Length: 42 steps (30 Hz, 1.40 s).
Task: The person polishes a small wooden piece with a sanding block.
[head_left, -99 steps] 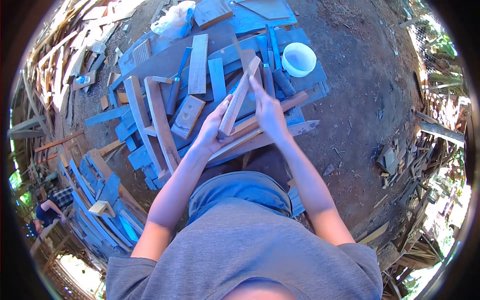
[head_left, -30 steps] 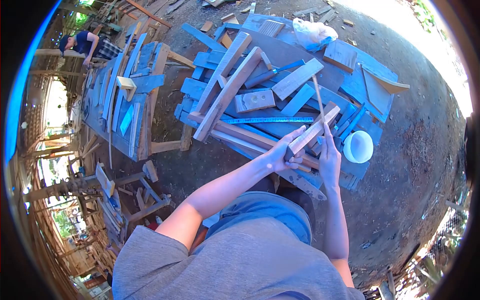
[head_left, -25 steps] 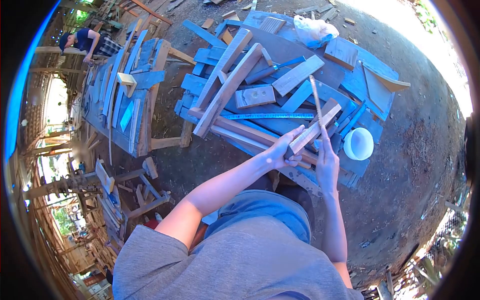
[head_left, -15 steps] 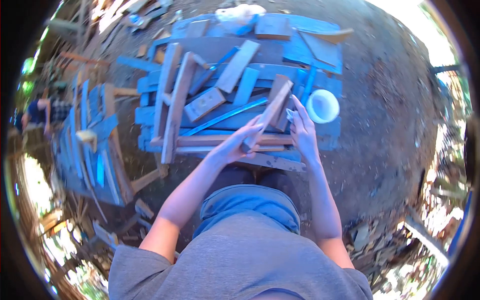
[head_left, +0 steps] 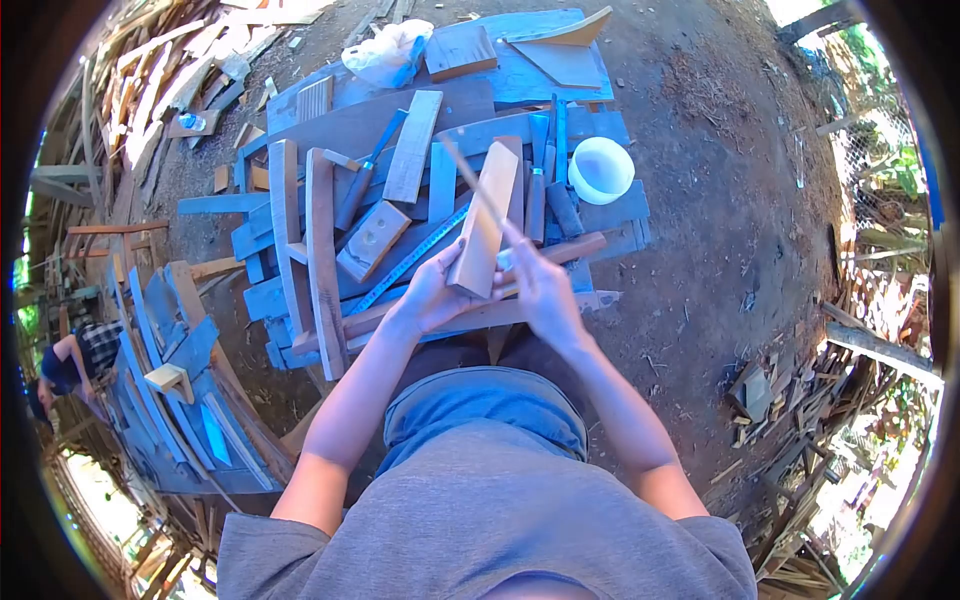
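My left hand (head_left: 432, 292) grips the lower end of a wooden block (head_left: 482, 222), holding it tilted up above the workbench. My right hand (head_left: 548, 298), fingers closed, holds a long thin tool (head_left: 480, 188) that crosses the block's face; motion blur hides its exact kind. Under and around the block lie a two-hole wood piece (head_left: 373, 241), a ruler-like blue strip (head_left: 410, 258), a plank (head_left: 413, 148) and a blue-ended hand tool (head_left: 372, 168). Several wooden-handled tools (head_left: 536, 205) rest right of the block. Two joined curved wooden legs (head_left: 326, 260) stand at left.
A white bucket (head_left: 601, 171) stands at the bench's right side. Further back are a plastic bag (head_left: 388, 55) and a flat block (head_left: 460, 52). Another slatted bench (head_left: 190, 400) is at left, with a person (head_left: 80, 360) beyond it. Scrap wood (head_left: 165, 90) is piled up at far left.
The view has shifted, so the bench things sit further left. My left hand keeps the block, now angled differently. My right hand has come closer, with the thin tool now across the block.
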Tool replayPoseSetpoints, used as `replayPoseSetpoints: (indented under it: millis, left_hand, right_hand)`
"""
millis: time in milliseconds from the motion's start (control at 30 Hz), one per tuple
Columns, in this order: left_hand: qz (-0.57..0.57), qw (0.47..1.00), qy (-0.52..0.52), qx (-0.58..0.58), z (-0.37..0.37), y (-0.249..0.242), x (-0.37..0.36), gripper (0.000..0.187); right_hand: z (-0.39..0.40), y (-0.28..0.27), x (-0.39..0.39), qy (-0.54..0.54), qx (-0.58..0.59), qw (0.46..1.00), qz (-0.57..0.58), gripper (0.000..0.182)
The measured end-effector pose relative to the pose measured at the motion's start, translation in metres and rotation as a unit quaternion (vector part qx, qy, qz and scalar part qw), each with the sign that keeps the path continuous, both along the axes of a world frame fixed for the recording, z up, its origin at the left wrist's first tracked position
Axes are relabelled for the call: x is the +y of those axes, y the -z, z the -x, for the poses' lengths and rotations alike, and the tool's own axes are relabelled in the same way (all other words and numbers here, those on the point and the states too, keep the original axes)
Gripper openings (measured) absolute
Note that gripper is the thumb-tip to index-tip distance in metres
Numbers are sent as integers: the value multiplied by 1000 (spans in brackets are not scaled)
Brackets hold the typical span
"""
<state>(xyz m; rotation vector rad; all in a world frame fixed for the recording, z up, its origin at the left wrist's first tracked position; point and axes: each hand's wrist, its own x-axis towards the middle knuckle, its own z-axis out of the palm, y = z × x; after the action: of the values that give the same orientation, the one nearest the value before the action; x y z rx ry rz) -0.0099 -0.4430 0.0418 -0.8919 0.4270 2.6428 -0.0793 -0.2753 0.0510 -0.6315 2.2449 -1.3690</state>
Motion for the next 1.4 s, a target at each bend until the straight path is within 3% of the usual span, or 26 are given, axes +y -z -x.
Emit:
replayPoseSetpoints:
  millis: [67, 133, 200, 333, 367, 433, 533, 667, 767, 833, 933, 1033, 1067, 1133, 1200, 1300, 1400]
  left_hand:
    - [38, 999, 30, 22, 0, 1, -5, 46]
    - [79, 995, 56, 39, 0, 0, -7, 46]
    - [177, 983, 54, -17, 0, -4, -8, 46]
    - [184, 979, 82, -11, 4, 0, -6, 49]
    - [206, 972, 108, 7, 8, -3, -7, 54]
    - [224, 966, 126, 22, 10, -7, -7, 62]
    - [231, 965, 126, 14, 7, -9, -6, 61]
    - [246, 959, 139, -3, 7, -12, -9, 61]
    - [225, 964, 141, 6, 12, -10, -18, 63]
    - [260, 956, 138, 5, 9, -4, -20, 66]
    - [258, 949, 179, -11, 12, -18, -23, 69]
    - [260, 946, 191, -17, 14, -23, -23, 71]
    - [245, 960, 132, -8, 13, -16, -20, 74]
    - [230, 961, 150, 14, 9, -17, -30, 74]
    - [212, 963, 163, 35, 4, -20, -45, 74]
    - [211, 946, 236, 67, -8, -35, -69, 74]
    - [223, 900, 354, 118, -6, -46, -94, 90]
  right_hand:
    - [-4, 4, 1, -25, -48, 998, -30, 44]
    - [9, 25, -2, -47, 59, 991, -109, 46]
    - [45, 43, -10, -25, 55, 991, -123, 46]
    - [72, 56, -21, -15, 72, 979, -193, 47]
    - [58, 54, -15, -27, 46, 992, -114, 49]
    - [27, 26, 3, -95, 60, 979, -168, 48]
    - [27, 27, 9, -104, 56, 984, -129, 44]
    - [91, 62, -26, -59, 70, 980, -177, 42]
    - [81, 49, -24, -73, 43, 982, -167, 42]
    - [45, 41, -5, -94, 45, 992, -71, 45]
    - [62, 47, -10, -100, 33, 992, -75, 50]
    - [123, 82, -40, -85, 53, 960, -263, 45]
    - [136, 93, -42, -83, 44, 974, -206, 45]
    - [144, 82, -37, -75, 40, 985, -152, 45]
    - [138, 61, -24, -20, -16, 999, -22, 56]
    - [134, 34, -15, -16, 40, 998, -53, 68]
    - [136, 39, -6, -52, 30, 995, -74, 67]
